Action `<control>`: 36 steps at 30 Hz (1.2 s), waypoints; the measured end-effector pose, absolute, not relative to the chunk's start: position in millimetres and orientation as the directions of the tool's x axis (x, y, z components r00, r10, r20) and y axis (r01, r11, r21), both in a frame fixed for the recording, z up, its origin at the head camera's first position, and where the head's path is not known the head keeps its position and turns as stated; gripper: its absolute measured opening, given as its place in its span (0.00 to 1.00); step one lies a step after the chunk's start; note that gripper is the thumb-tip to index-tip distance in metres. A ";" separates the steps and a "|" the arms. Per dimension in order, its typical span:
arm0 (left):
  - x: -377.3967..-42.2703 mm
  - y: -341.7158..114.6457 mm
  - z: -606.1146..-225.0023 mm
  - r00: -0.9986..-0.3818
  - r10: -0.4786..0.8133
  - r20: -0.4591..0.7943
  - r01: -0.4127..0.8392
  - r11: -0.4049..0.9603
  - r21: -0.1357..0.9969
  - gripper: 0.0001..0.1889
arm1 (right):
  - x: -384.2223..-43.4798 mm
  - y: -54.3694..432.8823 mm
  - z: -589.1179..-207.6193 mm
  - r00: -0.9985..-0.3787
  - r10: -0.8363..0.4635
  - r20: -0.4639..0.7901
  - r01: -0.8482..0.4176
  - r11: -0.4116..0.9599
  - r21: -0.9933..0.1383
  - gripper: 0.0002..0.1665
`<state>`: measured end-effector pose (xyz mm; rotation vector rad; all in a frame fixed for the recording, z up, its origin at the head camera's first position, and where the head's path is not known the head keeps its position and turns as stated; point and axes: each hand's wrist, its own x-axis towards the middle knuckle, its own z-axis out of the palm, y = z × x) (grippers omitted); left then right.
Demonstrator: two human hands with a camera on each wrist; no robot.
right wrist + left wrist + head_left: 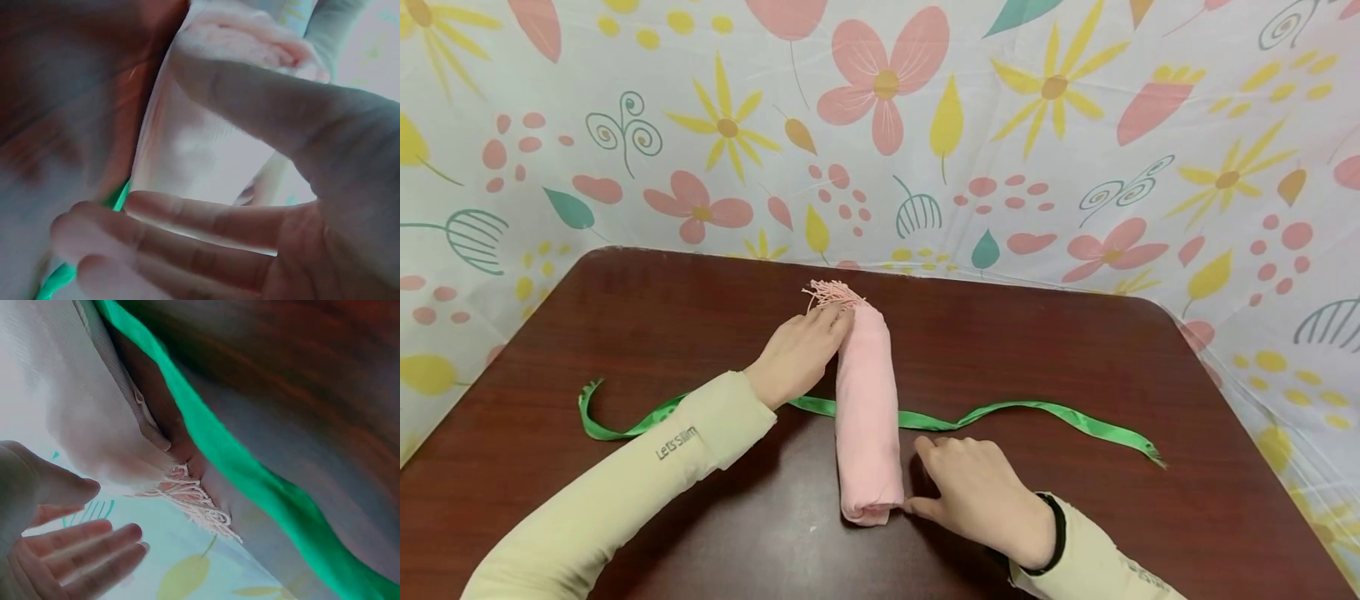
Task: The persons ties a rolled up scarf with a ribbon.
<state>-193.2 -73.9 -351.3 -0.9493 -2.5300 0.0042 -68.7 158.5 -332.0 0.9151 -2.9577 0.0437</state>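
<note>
A pink rolled-up scarf (868, 408) with a fringe (833, 293) at its far end lies lengthwise on the table, across a green ribbon (1060, 408). In the head view my left hand (801, 354) is at the roll's far left side, close to the fringe; its fingers look extended in the left wrist view. My right hand (973, 492) is beside the near right end, thumb at the roll's edge. From the right wrist, its fingers (206, 219) appear fairly straight and the thumb lies alongside the roll. Whether either hand presses the fabric is hard to tell.
The dark brown wooden table (737, 542) has rounded far corners. The ribbon stretches left and right from under the roll, its left part passing behind my left sleeve (647, 467). A flower-patterned cloth (925, 192) hangs behind the table.
</note>
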 end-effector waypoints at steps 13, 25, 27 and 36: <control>-164.7 -97.1 -352.0 -0.740 0.478 0.473 0.524 0.851 -0.040 0.11 | -84.2 176.4 -337.7 -0.874 -0.476 0.102 -0.486 0.864 -0.129 0.14; -145.6 -116.1 -358.2 -0.778 0.443 0.446 0.482 0.876 -0.028 0.10 | -98.2 191.1 -344.3 -0.900 -0.415 0.138 -0.434 0.886 -0.165 0.12; -143.0 -119.3 -359.2 -0.778 0.443 0.446 0.480 0.877 -0.034 0.11 | -99.5 194.1 -345.2 -0.904 -0.406 0.136 -0.425 0.889 -0.169 0.12; -133.5 -135.1 -363.8 -0.816 0.425 0.392 0.461 0.887 -0.003 0.13 | -105.3 209.0 -349.4 -0.929 -0.362 0.076 -0.370 0.909 -0.193 0.14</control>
